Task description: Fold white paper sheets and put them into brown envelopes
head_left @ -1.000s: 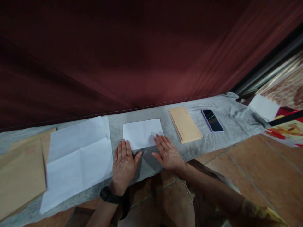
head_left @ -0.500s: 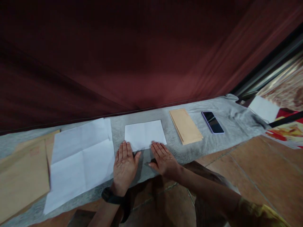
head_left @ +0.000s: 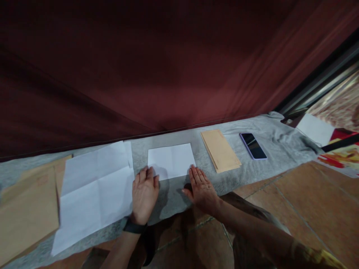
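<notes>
A folded white sheet (head_left: 171, 160) lies on the grey cloth (head_left: 182, 196) in front of me. My left hand (head_left: 144, 193) rests palm down, fingers out, with its fingertips at the sheet's near left corner. My right hand (head_left: 201, 188) lies flat and open too, its fingertips touching the sheet's near right corner. A black watch sits on my left wrist. Neither hand holds anything.
A large unfolded white paper (head_left: 95, 190) lies to the left, beside brown envelopes (head_left: 26, 209). A stack of tan envelopes (head_left: 221, 150) and a phone (head_left: 252, 146) lie to the right. A dark red curtain (head_left: 157, 63) hangs behind. Brown floor tiles (head_left: 297, 198) border the cloth.
Both hands have slid a little apart toward the near corners of the folded sheet. My left thumb has drawn in. The sheet has stayed in place.
</notes>
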A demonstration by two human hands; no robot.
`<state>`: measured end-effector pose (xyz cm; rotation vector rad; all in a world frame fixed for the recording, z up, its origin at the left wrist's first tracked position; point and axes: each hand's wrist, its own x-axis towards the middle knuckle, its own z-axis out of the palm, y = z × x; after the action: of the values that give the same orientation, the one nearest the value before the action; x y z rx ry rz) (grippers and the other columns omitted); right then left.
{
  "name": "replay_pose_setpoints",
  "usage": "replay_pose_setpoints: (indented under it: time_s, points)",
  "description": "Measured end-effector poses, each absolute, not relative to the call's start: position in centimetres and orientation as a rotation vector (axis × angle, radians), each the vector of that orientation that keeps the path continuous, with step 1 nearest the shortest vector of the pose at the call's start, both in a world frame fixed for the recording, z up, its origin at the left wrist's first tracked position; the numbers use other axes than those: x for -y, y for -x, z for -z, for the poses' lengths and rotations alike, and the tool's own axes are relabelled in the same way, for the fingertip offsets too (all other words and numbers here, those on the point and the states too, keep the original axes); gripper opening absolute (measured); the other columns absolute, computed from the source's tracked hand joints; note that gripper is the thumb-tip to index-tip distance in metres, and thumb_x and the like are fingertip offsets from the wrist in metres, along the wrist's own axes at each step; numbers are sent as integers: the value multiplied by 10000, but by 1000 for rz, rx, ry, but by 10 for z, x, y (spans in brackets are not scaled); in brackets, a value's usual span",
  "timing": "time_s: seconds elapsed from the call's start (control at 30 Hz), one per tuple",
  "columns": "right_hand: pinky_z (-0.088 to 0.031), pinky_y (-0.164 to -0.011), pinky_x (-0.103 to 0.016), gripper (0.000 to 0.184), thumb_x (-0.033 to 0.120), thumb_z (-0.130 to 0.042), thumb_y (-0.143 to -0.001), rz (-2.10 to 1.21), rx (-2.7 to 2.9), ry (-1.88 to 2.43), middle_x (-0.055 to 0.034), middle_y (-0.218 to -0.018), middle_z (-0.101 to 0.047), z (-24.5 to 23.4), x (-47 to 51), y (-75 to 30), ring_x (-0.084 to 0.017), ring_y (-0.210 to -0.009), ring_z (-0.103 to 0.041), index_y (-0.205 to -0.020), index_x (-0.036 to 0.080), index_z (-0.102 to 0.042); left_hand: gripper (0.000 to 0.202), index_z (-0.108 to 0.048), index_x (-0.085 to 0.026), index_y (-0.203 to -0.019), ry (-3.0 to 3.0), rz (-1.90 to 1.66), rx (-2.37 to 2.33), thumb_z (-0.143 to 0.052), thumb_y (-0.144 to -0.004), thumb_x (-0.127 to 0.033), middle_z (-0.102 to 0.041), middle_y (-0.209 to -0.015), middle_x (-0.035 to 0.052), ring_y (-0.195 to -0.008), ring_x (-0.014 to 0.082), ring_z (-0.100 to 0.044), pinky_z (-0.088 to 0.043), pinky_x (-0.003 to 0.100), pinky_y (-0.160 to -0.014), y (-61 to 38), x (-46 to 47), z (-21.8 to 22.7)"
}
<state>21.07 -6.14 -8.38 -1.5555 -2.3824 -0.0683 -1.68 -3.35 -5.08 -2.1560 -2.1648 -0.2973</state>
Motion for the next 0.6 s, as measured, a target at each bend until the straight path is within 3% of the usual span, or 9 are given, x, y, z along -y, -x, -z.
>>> replay_pose_setpoints:
  time_s: [0.3,0.47,0.6]
  points:
    - [-314,-1200,-525,814,537,-486,-991,68,2318,1573,-280,-1572,-358,86,68,-211,-373,-1471,-353,-1550,-26,-301,489,-570,-82,-1359,2121,263,2203,-386,-980,-329,-590,-1195,195,-1038,315,-542,-480,447,-899,15,33,47]
    - [-321,-1183,-530,765,534,-481,-993,47,2312,1593,-296,-1545,-399,83,65,-214,-385,-1446,-383,-1495,-38,-401,516,-553,-49,-1370,2110,282,2240,-414,-974,-348,-585,-1161,200,-1030,320,-543,-471,451,-929,17,32,48]
    - [-386,-1118,-514,637,499,-434,-1018,-108,2282,1684,-241,-1508,-484,69,47,-222,-362,-1365,-479,-1468,50,-479,559,-534,-24,-1393,2103,332,2252,-425,-974,-377,-606,-1108,201,-1025,325,-559,-470,453,-951,21,31,53]
